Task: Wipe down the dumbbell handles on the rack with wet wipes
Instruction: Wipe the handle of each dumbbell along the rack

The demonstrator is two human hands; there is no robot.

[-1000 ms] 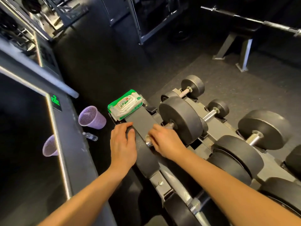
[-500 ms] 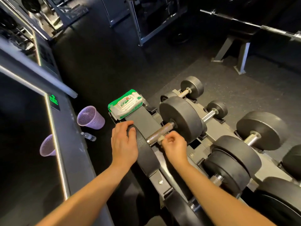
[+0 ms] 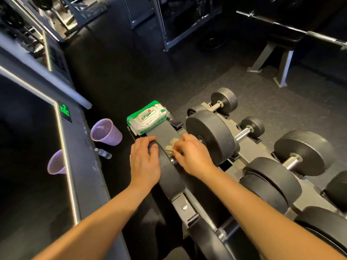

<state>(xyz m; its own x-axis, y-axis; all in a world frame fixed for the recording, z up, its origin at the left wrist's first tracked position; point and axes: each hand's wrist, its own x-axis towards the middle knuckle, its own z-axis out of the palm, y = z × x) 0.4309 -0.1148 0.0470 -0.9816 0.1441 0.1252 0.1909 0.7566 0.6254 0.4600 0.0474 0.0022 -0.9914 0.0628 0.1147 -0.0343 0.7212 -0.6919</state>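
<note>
Right hand (image 3: 191,154): slid left along the bar since 0.5 s ago, away from the big inner plate.
Handle (image 3: 174,161): bare then, now almost covered (only its left end shows).
Wipe (image 3: 171,146): crumpled edge now shows past the fingertips.

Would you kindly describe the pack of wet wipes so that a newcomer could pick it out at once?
Find the dumbbell rack and follow it to its far left end, beyond the left hand. There the pack of wet wipes lies flat on the rack's top. It is a soft white packet with green edges, the only bright thing among the dark grey weights.
</note>
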